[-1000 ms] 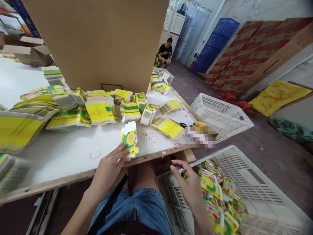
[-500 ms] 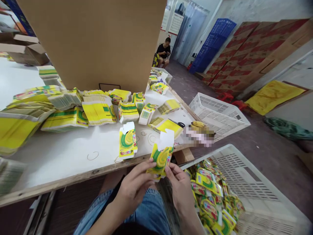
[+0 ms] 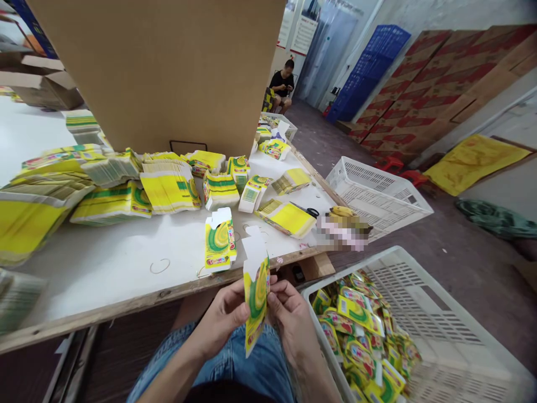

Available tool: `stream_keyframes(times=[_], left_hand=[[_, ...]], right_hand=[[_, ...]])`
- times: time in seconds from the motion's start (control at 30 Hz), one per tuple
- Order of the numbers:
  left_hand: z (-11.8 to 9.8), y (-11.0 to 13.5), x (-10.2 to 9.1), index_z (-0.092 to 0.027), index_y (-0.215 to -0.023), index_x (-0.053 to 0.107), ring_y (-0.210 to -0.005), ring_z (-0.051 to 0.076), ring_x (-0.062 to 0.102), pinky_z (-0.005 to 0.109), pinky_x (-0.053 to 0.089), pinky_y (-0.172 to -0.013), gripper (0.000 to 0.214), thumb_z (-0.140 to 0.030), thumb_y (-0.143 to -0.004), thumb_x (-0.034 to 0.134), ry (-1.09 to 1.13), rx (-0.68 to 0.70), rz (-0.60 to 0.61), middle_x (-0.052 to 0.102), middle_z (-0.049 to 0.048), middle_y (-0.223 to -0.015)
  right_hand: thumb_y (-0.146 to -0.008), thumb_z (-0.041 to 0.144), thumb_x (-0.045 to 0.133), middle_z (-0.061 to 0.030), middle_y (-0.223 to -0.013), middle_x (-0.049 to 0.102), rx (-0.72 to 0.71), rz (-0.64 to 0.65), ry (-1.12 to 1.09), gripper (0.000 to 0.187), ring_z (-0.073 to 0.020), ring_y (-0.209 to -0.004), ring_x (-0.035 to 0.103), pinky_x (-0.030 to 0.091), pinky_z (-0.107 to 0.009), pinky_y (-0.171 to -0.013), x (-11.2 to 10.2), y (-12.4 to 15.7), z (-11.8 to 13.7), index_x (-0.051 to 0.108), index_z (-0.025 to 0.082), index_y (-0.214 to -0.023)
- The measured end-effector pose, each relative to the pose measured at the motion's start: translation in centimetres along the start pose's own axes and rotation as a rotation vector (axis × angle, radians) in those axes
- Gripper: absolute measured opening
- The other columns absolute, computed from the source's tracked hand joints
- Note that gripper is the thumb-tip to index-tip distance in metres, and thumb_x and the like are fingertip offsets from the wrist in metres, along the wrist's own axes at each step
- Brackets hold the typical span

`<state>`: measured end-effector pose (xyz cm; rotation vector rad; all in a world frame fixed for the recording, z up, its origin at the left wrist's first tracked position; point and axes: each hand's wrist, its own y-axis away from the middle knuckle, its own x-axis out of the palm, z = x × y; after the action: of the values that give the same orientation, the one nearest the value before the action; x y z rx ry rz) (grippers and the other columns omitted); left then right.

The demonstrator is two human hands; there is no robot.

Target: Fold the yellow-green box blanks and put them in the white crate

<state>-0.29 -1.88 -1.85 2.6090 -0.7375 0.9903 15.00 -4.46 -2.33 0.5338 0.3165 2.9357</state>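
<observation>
Both hands hold one small yellow-green carton [image 3: 257, 291] in front of the body, above the lap in blue denim shorts [image 3: 247, 364] and just below the table edge [image 3: 126, 305]. The left hand [image 3: 222, 319] grips the carton from its left side w/ thumb and fingers, and the right hand [image 3: 289, 316] pinches it from the right side, so it is clamped between them. The carton stands edge-on to the camera, a bit tilted, w/ its white flap open at the top. On the table, near the edge and just above the hands, a second carton [image 3: 218, 240] of the same print stands upright, also w/ flap open, not touched by any hand. Behind it lie many stacks of flat cartons [image 3: 170, 187], and a big brown cardboard sheet [image 3: 159, 67] stands at the back. A few rubber bands [image 3: 160, 266] lie on the white top. At the right of the person, a white plastic crate [image 3: 440, 330] holds a heap of folded cartons [image 3: 361, 336]. A second white crate [image 3: 377, 190] is on the floor further away. In the bg another person [image 3: 283, 84] sits, well apart.
</observation>
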Motion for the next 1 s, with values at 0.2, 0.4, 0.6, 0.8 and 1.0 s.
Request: stream_keyframes(times=[0.2,0.4,0.6,0.8,1.0], left_hand=[[-0.6,-0.3,0.5,-0.020,-0.116,0.075,-0.110,0.031,0.069,0.040,0.050,-0.098,0.048,-0.044,-0.075,0.081,0.110,-0.060,-0.113,0.077,0.0130,-0.113],[-1.0,0.0,0.8,-0.016,-0.110,0.077,-0.090,0.027,0.072,0.032,0.053,-0.079,0.050,-0.046,-0.070,0.083,0.101,-0.195,-0.199,0.079,0.0119,-0.096],[-1.5,0.2,1.2,-0.015,-0.092,0.081,-0.072,0.020,0.068,0.028,0.050,-0.070,0.044,-0.048,-0.063,0.087,0.061,-0.230,-0.278,0.078,0.0074,-0.080],[-1.2,0.0,1.1,-0.014,-0.091,0.080,-0.062,0.018,0.065,0.027,0.047,-0.060,0.049,-0.053,-0.061,0.087,0.069,-0.253,-0.295,0.075,0.0061,-0.071],[-1.1,-0.1,1.0,-0.017,-0.097,0.081,-0.074,0.019,0.067,0.029,0.049,-0.076,0.041,-0.044,-0.066,0.086,0.042,-0.223,-0.178,0.078,0.0072,-0.083]], right_hand=[[-0.081,0.033,0.075,-0.0103,-0.120,0.066,-0.408,-0.207,0.599,0.035,-0.0251,-0.100,0.060,0.051,-0.037,-0.085,0.0,0.6,0.9,0.066,0.022,-0.114],[-0.086,0.020,0.070,-0.0081,-0.124,0.064,-0.529,0.025,0.834,0.048,-0.0246,-0.108,0.059,0.055,-0.035,-0.087,0.1,0.5,1.9,0.059,0.030,-0.132],[-0.084,0.014,0.070,-0.0075,-0.136,0.061,-0.600,0.028,0.868,0.055,-0.0268,-0.122,0.055,0.049,-0.041,-0.100,-0.1,0.4,1.4,0.055,0.030,-0.135],[-0.079,0.006,0.067,-0.0058,-0.118,0.062,-0.567,-0.021,0.811,0.042,-0.0210,-0.100,0.060,0.054,-0.030,-0.083,0.4,0.5,1.3,0.062,0.026,-0.116],[-0.078,0.004,0.062,-0.0027,-0.097,0.057,-0.552,-0.011,0.794,0.024,-0.0187,-0.089,0.059,0.051,-0.027,-0.078,0.8,0.3,1.9,0.060,0.024,-0.090]])
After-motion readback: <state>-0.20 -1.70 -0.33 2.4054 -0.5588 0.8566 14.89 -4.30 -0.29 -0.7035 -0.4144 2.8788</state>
